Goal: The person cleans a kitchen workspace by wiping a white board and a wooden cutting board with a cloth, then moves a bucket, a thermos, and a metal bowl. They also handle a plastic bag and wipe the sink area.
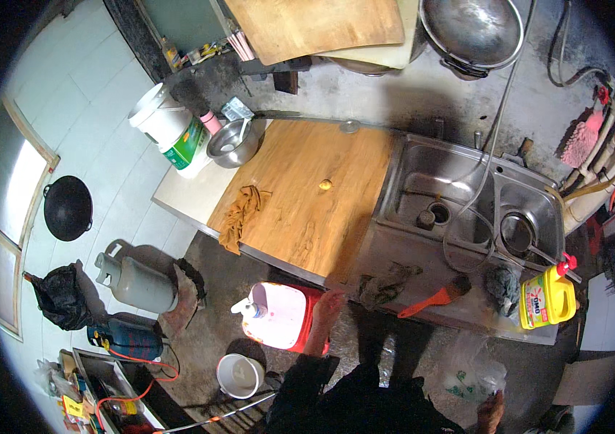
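My left hand [329,305] is by the counter's front edge, beside a red stool [314,295] with a pink and white basin-like top [278,318]. Its fingers look stretched out, and nothing shows in them. Low on the right, my right hand [492,411] is closed on a clear plastic bag [482,377] with green print. On the counter just beyond my left hand lie a dark wet rag [390,283] and a brush with an orange handle [426,302]. An orange-brown cloth [242,217] drapes over the front edge of the wooden board [307,210], and a small yellowish piece [325,185] lies on that board.
A double steel sink [412,170] with a hose [492,152] fills the counter's right. Near its edge stands a yellow detergent jug [549,296] beside grey scrubbing material [502,288]. A white bucket [241,376], gas cylinder [144,282] and steel bowl [238,148] are left.
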The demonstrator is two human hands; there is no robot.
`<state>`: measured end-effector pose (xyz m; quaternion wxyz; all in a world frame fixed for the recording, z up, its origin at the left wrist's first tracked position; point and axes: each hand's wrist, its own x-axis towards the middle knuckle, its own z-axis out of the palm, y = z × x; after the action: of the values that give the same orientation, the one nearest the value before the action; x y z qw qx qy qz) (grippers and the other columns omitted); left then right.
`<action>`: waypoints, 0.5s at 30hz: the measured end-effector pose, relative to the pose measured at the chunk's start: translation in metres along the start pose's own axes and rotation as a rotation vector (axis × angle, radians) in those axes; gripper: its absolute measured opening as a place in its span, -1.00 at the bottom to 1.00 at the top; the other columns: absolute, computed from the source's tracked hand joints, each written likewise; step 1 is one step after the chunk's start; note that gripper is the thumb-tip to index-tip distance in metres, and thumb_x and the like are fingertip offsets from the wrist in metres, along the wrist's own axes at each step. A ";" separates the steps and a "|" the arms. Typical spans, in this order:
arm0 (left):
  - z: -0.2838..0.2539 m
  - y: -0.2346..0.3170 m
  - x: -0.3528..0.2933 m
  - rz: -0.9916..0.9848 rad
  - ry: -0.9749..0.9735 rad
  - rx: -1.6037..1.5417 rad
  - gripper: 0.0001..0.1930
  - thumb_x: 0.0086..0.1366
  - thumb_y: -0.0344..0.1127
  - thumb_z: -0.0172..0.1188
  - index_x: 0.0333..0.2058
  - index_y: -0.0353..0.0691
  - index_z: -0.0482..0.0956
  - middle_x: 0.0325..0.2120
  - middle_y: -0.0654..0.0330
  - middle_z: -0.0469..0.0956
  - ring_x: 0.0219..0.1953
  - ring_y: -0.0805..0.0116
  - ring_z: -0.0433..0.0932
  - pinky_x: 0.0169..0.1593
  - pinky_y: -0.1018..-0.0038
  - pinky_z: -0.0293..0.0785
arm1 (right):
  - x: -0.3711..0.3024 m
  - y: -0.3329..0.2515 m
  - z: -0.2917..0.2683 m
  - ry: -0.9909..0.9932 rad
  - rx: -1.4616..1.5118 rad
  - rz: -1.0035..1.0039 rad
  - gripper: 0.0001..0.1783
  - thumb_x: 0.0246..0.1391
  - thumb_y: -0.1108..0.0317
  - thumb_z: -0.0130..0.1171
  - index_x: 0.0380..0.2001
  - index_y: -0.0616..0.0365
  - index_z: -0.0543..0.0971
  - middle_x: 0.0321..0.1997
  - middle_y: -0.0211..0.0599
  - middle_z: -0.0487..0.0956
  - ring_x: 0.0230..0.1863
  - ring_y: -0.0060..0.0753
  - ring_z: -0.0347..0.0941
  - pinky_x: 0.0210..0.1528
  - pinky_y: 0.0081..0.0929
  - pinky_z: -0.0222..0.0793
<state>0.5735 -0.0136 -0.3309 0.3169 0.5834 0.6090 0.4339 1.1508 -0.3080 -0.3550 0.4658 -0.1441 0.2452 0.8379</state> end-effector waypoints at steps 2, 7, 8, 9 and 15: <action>-0.004 0.001 0.004 -0.168 -0.004 -0.372 -0.71 0.12 -0.35 0.20 -0.14 -0.17 0.49 -0.36 0.28 0.53 -0.31 0.53 0.47 -0.23 0.56 0.41 | 0.007 -0.012 -0.007 -0.283 0.346 0.450 -0.51 0.15 -0.10 -0.11 -0.64 0.07 0.36 -0.79 -0.53 0.08 -0.80 -0.55 -0.04 -0.78 -0.52 -0.05; -0.017 0.014 0.005 -0.229 -0.004 -0.148 -0.68 0.13 -0.35 0.19 -0.10 -0.18 0.46 -0.36 0.32 0.51 -0.31 0.50 0.46 -0.25 0.56 0.40 | 0.025 -0.007 -0.006 -0.116 0.016 0.194 -0.52 0.16 -0.09 -0.13 -0.64 0.05 0.31 -0.69 -0.44 0.19 -0.72 -0.50 0.07 -0.70 -0.44 0.06; -0.018 0.019 0.001 -0.315 0.016 -0.251 -0.67 0.13 -0.36 0.19 -0.10 -0.19 0.46 -0.37 0.32 0.51 -0.32 0.48 0.46 -0.27 0.55 0.40 | 0.023 0.002 0.003 0.059 -0.079 -0.009 -0.58 0.16 -0.05 -0.11 -0.58 0.04 0.34 -0.69 -0.47 0.22 -0.71 -0.54 0.10 -0.68 -0.48 0.08; -0.019 0.022 0.000 -0.461 0.000 -0.207 -0.63 0.11 -0.35 0.21 -0.07 -0.20 0.45 -0.37 0.32 0.50 -0.33 0.48 0.44 -0.29 0.57 0.39 | 0.022 0.014 0.014 0.328 -0.310 -0.395 -0.63 0.16 -0.01 -0.08 -0.52 0.04 0.36 -0.68 -0.49 0.24 -0.70 -0.58 0.12 -0.67 -0.52 0.11; -0.045 0.038 -0.043 -0.604 0.043 -0.440 -0.46 0.11 -0.35 0.22 0.08 -0.17 0.28 -0.23 0.21 0.45 -0.26 0.43 0.50 -0.37 0.54 0.49 | 0.039 0.058 0.065 0.759 -0.644 -0.839 -0.71 0.14 0.10 0.01 -0.20 0.05 0.43 -0.60 -0.57 0.33 -0.67 -0.66 0.19 -0.67 -0.62 0.15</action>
<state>0.5550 -0.0658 -0.2825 0.5354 0.2863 0.6525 0.4535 1.0801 -0.2709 -0.3032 0.5679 -0.6462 0.0522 0.5072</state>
